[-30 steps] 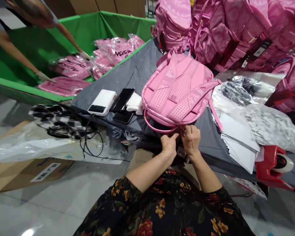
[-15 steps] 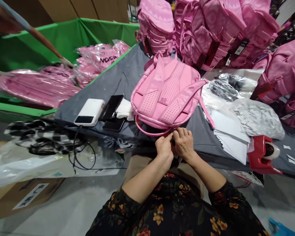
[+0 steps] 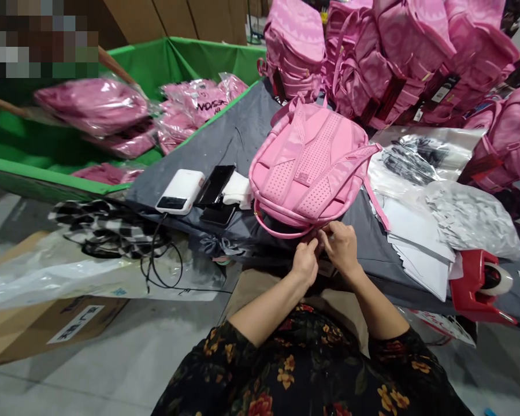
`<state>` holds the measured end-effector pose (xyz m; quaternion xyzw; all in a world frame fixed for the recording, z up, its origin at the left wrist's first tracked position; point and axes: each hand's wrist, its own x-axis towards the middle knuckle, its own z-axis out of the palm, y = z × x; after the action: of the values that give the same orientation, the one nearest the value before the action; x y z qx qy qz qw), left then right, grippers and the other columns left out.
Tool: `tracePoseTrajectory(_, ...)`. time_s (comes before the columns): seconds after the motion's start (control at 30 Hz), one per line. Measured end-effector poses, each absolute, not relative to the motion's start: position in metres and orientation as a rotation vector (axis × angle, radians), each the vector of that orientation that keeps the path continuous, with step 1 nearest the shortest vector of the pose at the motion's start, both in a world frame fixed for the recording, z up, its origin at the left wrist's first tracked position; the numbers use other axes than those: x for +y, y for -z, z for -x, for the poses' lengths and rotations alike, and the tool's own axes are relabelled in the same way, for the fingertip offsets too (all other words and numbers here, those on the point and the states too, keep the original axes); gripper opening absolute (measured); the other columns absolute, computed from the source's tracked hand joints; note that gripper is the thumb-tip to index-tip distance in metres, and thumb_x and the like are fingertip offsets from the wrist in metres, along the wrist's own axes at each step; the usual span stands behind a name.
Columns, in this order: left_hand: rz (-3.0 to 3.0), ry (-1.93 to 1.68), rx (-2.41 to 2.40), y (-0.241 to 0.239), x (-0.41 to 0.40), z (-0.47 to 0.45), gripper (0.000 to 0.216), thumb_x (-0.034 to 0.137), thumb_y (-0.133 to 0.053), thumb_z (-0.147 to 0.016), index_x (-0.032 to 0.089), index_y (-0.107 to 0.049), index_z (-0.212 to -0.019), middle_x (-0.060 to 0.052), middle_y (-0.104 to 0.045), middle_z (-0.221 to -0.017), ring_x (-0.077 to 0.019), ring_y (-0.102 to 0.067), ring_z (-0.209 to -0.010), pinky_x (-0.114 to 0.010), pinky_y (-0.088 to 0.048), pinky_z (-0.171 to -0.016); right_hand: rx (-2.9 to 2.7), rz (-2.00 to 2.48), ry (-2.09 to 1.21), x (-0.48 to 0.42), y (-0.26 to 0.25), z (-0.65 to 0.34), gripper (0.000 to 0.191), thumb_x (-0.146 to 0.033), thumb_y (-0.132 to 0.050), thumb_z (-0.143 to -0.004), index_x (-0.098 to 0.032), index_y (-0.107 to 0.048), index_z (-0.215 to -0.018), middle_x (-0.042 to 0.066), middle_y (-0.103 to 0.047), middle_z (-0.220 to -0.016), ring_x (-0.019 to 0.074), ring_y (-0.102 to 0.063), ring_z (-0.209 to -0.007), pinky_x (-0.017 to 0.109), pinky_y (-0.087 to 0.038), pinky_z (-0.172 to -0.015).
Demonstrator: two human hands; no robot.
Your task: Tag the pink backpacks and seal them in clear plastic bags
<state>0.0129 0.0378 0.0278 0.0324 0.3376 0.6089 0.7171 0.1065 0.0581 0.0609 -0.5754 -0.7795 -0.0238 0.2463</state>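
Note:
A pink backpack (image 3: 308, 167) lies on the grey-covered table with its padded straps facing up. At its near end a pink loop (image 3: 281, 232) hangs over the table edge. My left hand (image 3: 305, 263) is just below this end, its fingers pinched together. Beside it on the right, my right hand (image 3: 341, 245) is also closed, with its fingertips close to the left ones and near the backpack's lower rim. Whatever lies between the fingertips is too small and dark to make out.
Left of the backpack lie a white power bank (image 3: 181, 192), a black phone (image 3: 215, 186) and a white cloth (image 3: 237, 190). Paper sheets (image 3: 420, 248) and a red tape dispenser (image 3: 474, 283) lie right. Pink backpacks (image 3: 294, 49) stand behind. A person reaches into a green bin (image 3: 190, 55).
My hands have drawn slightly apart at the fingers, staying below the backpack's near end. At the green bin, another person has raised a plastic-wrapped pink bag. The view has swung a little left.

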Motion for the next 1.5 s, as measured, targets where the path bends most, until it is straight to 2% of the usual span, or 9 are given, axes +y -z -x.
tracePoseTrajectory(0.27, 0.016, -1.277, 0.546, -0.022, 0.047, -0.017, 0.032, 0.015, -0.09, -0.066, 0.013, -0.075, -0.094, -0.01, -0.078, -0.106, -0.0254, -0.068, -0.119, -0.039, -0.046, -0.113, -1.829, 1.6, -0.5, 0.068, -0.062, -0.115, 0.022, -0.038, -0.056, -0.089, -0.023, -0.056, -0.072, 0.001, -0.066, -0.073, 0.0166, -0.055, -0.065, 0.029, -0.04, -0.067)
tracePoseTrajectory(0.43, -0.113, -1.312, 0.613, -0.018, 0.047, -0.017, 0.049, 0.027, -0.098, -0.055, 0.014, -0.075, -0.096, -0.01, -0.078, -0.106, -0.0255, -0.073, -0.108, -0.04, -0.051, -0.105, -1.662, 1.541, -0.688, 0.062, -0.05, -0.127, 0.024, -0.045, -0.057, -0.086, -0.021, -0.06, -0.083, 0.002, -0.066, -0.08, 0.018, -0.057, -0.075, 0.029, -0.044, -0.067)
tracePoseTrajectory(0.57, -0.189, -1.266, 0.74, -0.014, 0.042, -0.015, 0.06, 0.04, -0.1, -0.047, 0.014, -0.073, -0.094, -0.009, -0.079, -0.092, -0.0221, -0.075, -0.084, -0.036, -0.059, -0.085, -1.429, 1.705, -0.499, 0.025, -0.048, -0.188, 0.038, -0.055, -0.065, -0.084, -0.02, -0.066, -0.098, 0.007, -0.07, -0.094, 0.0194, -0.061, -0.082, 0.029, -0.046, -0.067)
tracePoseTrajectory(0.67, -0.219, -1.263, 0.857, -0.008, 0.039, -0.013, 0.056, 0.041, -0.099, -0.052, 0.013, -0.072, -0.093, -0.007, -0.078, -0.085, -0.0166, -0.072, -0.072, -0.029, -0.059, -0.072, -1.226, 1.885, -0.242, -0.019, -0.067, -0.275, 0.038, -0.057, -0.065, -0.081, -0.02, -0.067, -0.09, 0.007, -0.071, -0.089, 0.0197, -0.061, -0.078, 0.03, -0.047, -0.068)
tracePoseTrajectory(0.83, -0.278, -1.233, 1.024, 0.007, 0.04, -0.015, 0.037, 0.034, -0.09, -0.069, 0.01, -0.068, -0.086, -0.004, -0.074, -0.082, -0.0124, -0.07, -0.07, -0.025, -0.062, -0.074, -0.678, 2.283, 0.209, -0.105, -0.118, -0.411, 0.027, -0.043, -0.06, -0.082, -0.017, -0.069, -0.086, 0.011, -0.073, -0.09, 0.0216, -0.063, -0.083, 0.032, -0.047, -0.079)
tracePoseTrajectory(1.03, -0.39, -1.277, 1.063, 0.0, 0.038, -0.012, 0.032, 0.029, -0.086, -0.073, 0.014, -0.068, -0.094, -0.001, -0.073, -0.087, -0.0143, -0.073, -0.077, -0.03, -0.064, -0.086, -0.422, 2.384, 0.0, -0.14, -0.114, -0.455, 0.029, -0.042, -0.069, -0.077, -0.015, -0.069, -0.065, 0.006, -0.067, -0.063, 0.0204, -0.061, -0.073, 0.029, -0.043, -0.069)
tracePoseTrajectory(1.2, -0.314, -1.143, 1.139, -0.004, 0.038, -0.007, 0.015, 0.024, -0.078, -0.084, 0.011, -0.073, -0.091, -0.006, -0.076, -0.09, -0.0134, -0.074, -0.082, -0.022, -0.062, -0.089, -0.384, 2.257, -0.108, -0.14, -0.102, -0.453, 0.029, -0.041, -0.074, -0.071, -0.013, -0.072, -0.067, 0.005, -0.069, -0.065, 0.0161, -0.058, -0.067, 0.026, -0.043, -0.064)
tracePoseTrajectory(1.33, -0.323, -1.098, 1.15, -0.002, 0.039, -0.005, 0.017, 0.026, -0.076, -0.088, 0.01, -0.074, -0.093, -0.008, -0.078, -0.093, -0.015, -0.075, -0.089, -0.021, -0.059, -0.094, -0.345, 2.201, -0.154, -0.131, -0.105, -0.455, 0.023, -0.033, -0.076, -0.065, -0.013, -0.068, -0.059, 0.004, -0.066, -0.058, 0.0141, -0.054, -0.059, 0.027, -0.042, -0.061)
tracePoseTrajectory(1.5, -0.26, -1.113, 1.132, -0.003, 0.038, -0.006, 0.018, 0.024, -0.081, -0.082, 0.009, -0.074, -0.09, -0.01, -0.078, -0.088, -0.0185, -0.076, -0.08, -0.026, -0.064, -0.085, -0.375, 2.142, -0.133, -0.132, -0.12, -0.447, 0.018, -0.022, -0.071, -0.064, -0.016, -0.062, -0.05, 0.001, -0.059, -0.05, 0.0126, -0.048, -0.055, 0.025, -0.036, -0.056)
